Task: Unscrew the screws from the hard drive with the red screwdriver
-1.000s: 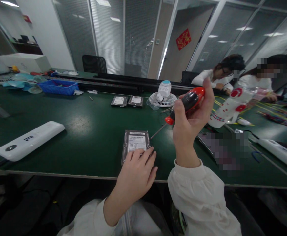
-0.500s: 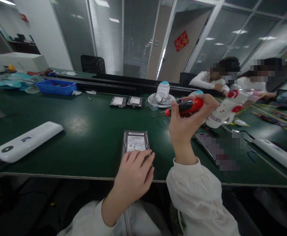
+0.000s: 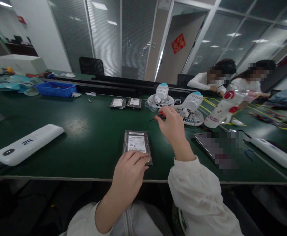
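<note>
A hard drive (image 3: 136, 141) lies label up on the green table near its front edge. My left hand (image 3: 133, 164) rests across the drive's near end, its fingers over the top and right side, holding it. My right hand (image 3: 171, 126) is raised to the right of the drive, closed around a red and black screwdriver (image 3: 161, 116) whose thin shaft points left. Most of the screwdriver's handle is hidden by the hand. Farther back lie two more hard drives, one on the left (image 3: 118, 103) and one on the right (image 3: 134, 103).
Two white fans, one at centre (image 3: 162, 93) and one nearer (image 3: 192, 106), lie behind my right hand. A white bottle (image 3: 214, 116) leans at right, beyond a phone (image 3: 208, 147). White power strips flank the work area. A blue bin (image 3: 56, 90) sits back left; people sit far right.
My right hand has moved left and turned over with the screwdriver, which has come lower and closer to the drive. My left hand has shifted slightly left, still on the drive.
</note>
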{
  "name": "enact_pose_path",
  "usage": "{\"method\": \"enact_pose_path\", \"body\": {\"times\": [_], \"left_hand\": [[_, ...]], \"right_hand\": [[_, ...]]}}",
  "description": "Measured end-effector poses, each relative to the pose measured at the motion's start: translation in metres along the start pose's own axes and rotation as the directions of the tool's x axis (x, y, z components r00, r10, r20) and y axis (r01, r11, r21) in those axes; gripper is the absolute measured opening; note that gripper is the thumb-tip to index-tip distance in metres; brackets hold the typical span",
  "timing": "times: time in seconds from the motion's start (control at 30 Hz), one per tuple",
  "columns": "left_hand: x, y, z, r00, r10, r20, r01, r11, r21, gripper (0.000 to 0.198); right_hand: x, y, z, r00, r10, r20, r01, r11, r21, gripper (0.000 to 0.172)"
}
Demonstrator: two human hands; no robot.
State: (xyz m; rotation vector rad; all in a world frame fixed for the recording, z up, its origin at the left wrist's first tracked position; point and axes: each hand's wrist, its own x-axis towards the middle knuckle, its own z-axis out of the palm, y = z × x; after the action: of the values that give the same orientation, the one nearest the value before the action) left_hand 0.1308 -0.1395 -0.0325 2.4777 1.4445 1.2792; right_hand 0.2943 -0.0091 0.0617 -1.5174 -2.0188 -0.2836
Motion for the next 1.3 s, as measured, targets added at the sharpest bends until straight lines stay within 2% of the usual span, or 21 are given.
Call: {"method": "enact_pose_path", "body": {"times": [0.07,0.17,0.4,0.6,0.67,0.8,0.9,1.1,1.3], "left_hand": [[0.003,-0.003,-0.003,1.0,-0.016,0.021,0.016,1.0,-0.008,0.022],[0.008,-0.008,-0.007,0.999,-0.035,0.042,0.035,0.999,-0.001,0.021],[0.019,-0.015,-0.006,0.999,-0.037,0.011,0.037,0.998,0.041,0.02],[0.024,-0.036,-0.019,0.99,0.047,0.13,-0.041,0.998,-0.043,0.026],[0.024,-0.043,-0.022,0.987,0.054,0.149,-0.04,0.995,-0.095,0.029],[0.021,-0.047,-0.023,0.991,0.071,0.114,-0.052,0.986,-0.161,0.024],[0.018,-0.047,-0.022,0.994,0.057,0.092,-0.036,0.976,-0.215,0.02],[0.017,-0.05,-0.024,0.995,0.044,0.095,-0.015,0.96,-0.28,0.018],[0.016,-0.051,-0.024,0.993,0.029,0.115,0.006,0.957,-0.289,0.02]], "right_hand": [[-0.003,0.0,0.0,0.983,-0.014,0.185,0.027,0.997,-0.069,0.024],[-0.008,0.001,0.005,0.916,-0.01,0.401,0.07,0.988,-0.135,0.032],[-0.02,-0.006,0.012,0.821,-0.012,0.572,0.125,0.979,-0.16,0.036],[-0.02,-0.004,0.006,0.795,0.003,0.606,0.071,0.993,-0.098,0.039],[-0.014,0.005,0.002,0.807,0.021,0.589,0.021,0.998,-0.065,0.041],[0.003,0.028,-0.001,0.88,0.213,0.425,-0.185,0.977,-0.106,0.045],[0.011,0.044,0.009,0.879,0.322,0.352,-0.29,0.947,-0.142,0.04],[0.012,0.056,0.038,0.844,0.354,0.403,-0.321,0.935,-0.15,0.039],[0.014,0.06,0.05,0.834,0.348,0.427,-0.306,0.938,-0.165,0.026]]}}
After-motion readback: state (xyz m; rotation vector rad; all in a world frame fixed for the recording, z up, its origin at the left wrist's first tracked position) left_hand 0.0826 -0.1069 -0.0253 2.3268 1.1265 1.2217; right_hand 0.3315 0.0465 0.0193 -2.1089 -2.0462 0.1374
